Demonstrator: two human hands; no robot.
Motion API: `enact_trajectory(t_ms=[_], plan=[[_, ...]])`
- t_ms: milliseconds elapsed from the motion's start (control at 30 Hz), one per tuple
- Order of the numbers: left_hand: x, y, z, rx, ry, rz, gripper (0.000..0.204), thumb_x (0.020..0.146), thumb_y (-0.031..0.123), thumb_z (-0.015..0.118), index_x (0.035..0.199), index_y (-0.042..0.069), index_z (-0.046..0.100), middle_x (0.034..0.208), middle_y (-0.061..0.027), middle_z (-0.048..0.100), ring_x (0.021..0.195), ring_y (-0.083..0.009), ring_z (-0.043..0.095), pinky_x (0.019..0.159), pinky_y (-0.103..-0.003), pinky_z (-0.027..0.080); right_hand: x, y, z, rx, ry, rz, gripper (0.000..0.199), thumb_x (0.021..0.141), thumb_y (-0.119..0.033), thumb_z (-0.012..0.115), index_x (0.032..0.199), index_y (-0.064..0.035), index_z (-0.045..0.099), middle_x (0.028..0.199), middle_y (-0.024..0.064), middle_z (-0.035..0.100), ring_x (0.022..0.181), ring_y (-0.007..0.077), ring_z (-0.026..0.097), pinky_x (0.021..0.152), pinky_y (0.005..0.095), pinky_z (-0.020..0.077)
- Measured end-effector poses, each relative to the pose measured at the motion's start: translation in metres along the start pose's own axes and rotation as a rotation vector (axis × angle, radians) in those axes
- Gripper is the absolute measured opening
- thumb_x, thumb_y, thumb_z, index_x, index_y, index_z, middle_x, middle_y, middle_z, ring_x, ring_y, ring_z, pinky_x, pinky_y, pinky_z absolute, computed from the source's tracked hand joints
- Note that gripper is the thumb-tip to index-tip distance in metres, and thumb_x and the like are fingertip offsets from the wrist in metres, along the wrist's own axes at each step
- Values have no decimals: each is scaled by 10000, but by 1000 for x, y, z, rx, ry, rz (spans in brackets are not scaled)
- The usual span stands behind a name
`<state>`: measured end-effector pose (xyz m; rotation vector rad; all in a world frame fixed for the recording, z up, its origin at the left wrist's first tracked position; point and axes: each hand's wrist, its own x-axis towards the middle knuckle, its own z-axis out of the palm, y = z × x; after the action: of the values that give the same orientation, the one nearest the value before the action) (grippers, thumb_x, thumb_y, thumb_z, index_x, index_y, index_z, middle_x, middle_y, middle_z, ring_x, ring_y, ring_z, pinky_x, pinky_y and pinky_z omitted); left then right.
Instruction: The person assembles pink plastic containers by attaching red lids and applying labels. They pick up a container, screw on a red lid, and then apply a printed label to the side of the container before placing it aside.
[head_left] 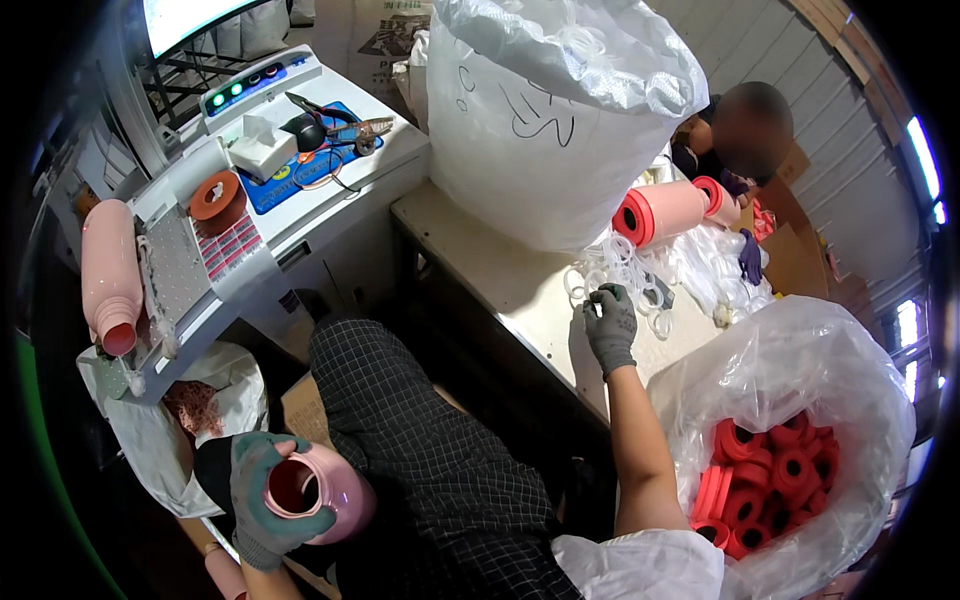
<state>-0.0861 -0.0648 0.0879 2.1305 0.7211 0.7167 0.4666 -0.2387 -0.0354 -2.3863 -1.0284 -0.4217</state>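
My left hand (252, 492), in a grey-green glove, is wrapped round the neck of a pink bottle (345, 492) beside my left thigh. The bottle's wide mouth is uncapped and faces up toward me. My right hand (612, 325), in a grey glove, reaches over the white table (530, 290). Its fingers are bent together at the edge of a heap of clear rings (625, 262), pinching what looks like one clear ring (594, 281). The fingertips partly cover that ring.
A tall white sack (530, 150) stands on the table, near pink bottles with red ends (672, 212). At right, a clear bag (800, 360) holds red ring-shaped parts (745, 510). A pink bottle (112, 265) lies on the machine (180, 260) at left. Another person (700, 150) sits at far right.
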Motion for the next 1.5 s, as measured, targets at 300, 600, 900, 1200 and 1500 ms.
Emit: enact_trajectory(t_ms=[300,600,900,1200,1500], plan=[[2,9,9,285,88,92,1226,567,342,1038,1551,75,355,1437,-255,450,1312,-441,487,1028,-514,496,-22,-234,-69,1478,-571,587,275,940,-59,622,1195,35,577,832,87,661,557,112,549,519,242,454],[-6,38,0,379,155,161,491,712,313,935,1102,131,697,1235,-55,657,1128,-285,646,781,-404,618,-66,-339,-59,1635,-1571,378,329,987,-76,578,1296,38,558,887,67,673,596,70,551,549,211,454],[-14,24,4,347,160,237,305,726,363,903,902,190,723,929,20,644,1041,-299,675,714,-401,630,-87,-357,-90,1148,-809,-427,389,945,-78,711,1317,10,637,928,87,689,734,133,685,654,295,562],[-17,25,-6,402,65,219,306,682,368,889,850,153,751,1078,-20,687,1101,-307,640,787,-420,598,-74,-361,-87,845,-454,-1334,438,797,-381,745,1166,-147,724,1215,73,674,988,215,689,807,369,568],[-10,37,-12,509,-58,244,313,648,349,862,723,105,681,991,-46,648,1062,-306,622,937,-556,524,-84,-352,-89,711,-735,-1258,432,823,-423,755,1174,-175,711,1114,47,633,893,241,606,739,395,494]])
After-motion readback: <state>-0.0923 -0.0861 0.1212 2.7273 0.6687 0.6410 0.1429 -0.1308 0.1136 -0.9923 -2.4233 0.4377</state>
